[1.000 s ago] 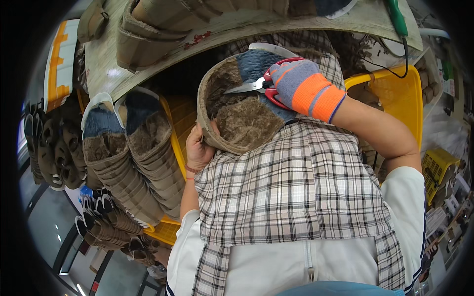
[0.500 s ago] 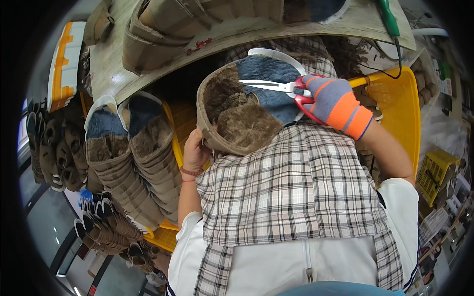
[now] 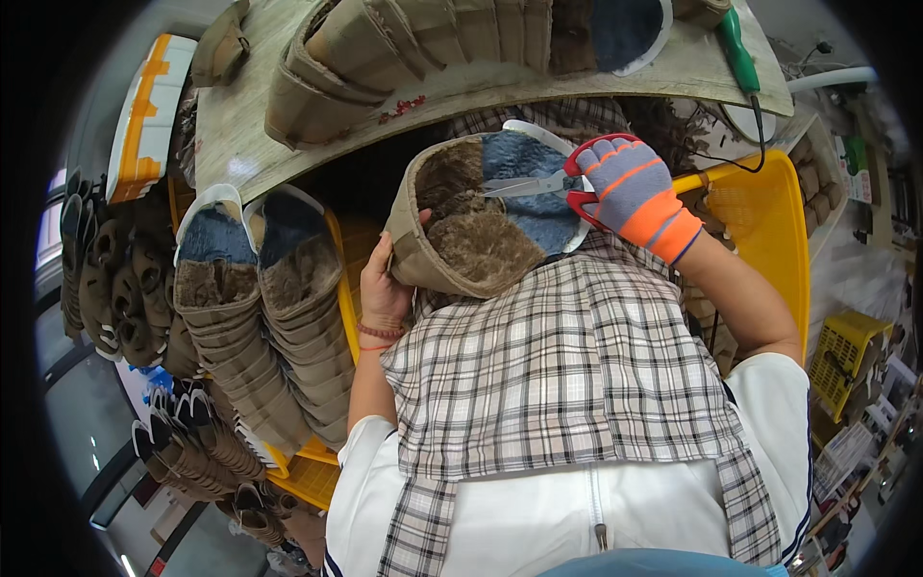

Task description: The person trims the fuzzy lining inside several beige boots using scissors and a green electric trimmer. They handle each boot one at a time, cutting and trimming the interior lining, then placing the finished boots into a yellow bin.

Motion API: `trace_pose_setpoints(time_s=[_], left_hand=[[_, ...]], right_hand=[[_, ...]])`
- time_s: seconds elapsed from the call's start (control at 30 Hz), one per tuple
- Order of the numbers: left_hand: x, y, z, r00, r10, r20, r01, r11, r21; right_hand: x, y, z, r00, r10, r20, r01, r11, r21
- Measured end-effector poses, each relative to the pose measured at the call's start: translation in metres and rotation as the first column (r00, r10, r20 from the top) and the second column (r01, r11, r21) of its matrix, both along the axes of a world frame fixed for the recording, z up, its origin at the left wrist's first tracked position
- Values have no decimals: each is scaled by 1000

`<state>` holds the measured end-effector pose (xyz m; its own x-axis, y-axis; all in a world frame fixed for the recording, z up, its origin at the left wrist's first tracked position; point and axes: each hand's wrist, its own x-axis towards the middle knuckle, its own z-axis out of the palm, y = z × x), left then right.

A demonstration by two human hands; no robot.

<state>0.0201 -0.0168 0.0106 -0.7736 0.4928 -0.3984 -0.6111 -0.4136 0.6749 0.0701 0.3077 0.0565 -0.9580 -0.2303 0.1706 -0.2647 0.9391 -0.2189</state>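
Note:
My left hand (image 3: 385, 284) is bare and grips the left rim of a khaki shoe upper (image 3: 413, 255), fingertips showing at its edge. The upper is open toward me, with brown fleece lining (image 3: 481, 245) and a blue fleece part edged in white at the right. In my right hand (image 3: 630, 188), in a grey and orange glove, are scissors (image 3: 524, 187) with red handles. Their blades lie over the blue lining, tips pointing left toward the brown fleece. Whether they touch the fleece I cannot tell. The upper rests against my plaid apron (image 3: 519, 365).
A table (image 3: 231, 144) ahead bears a row of nested uppers (image 3: 413, 48) and a green-handled corded tool (image 3: 735, 53). Two stacks of uppers (image 3: 245, 356) stand left in a yellow crate (image 3: 336, 260). Another yellow crate (image 3: 784, 221) is at the right.
The scissors have tilted and their tips have dropped a little over the lining. My left fingers reach further over the upper's rim. The whole view has shifted slightly.

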Motion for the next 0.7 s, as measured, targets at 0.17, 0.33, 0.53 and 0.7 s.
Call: trace_pose_setpoints(time_s=[0.17,0.33,0.53,0.7], left_hand=[[-12,2,-6,999,-14,-37,14,1000,0],[-13,0,-8,1000,-30,-1,30,999,40],[-14,-3,-15,999,-45,3,45,999,17],[-13,-7,-11,999,-30,-16,31,999,40]], right_hand=[[-13,1,-11,999,35,9,-35,997,64],[-17,-1,-11,998,65,-17,-64,995,74],[-16,3,-15,998,31,55,-39,988,152],[4,2,-3,985,-171,33,174,969,-175]])
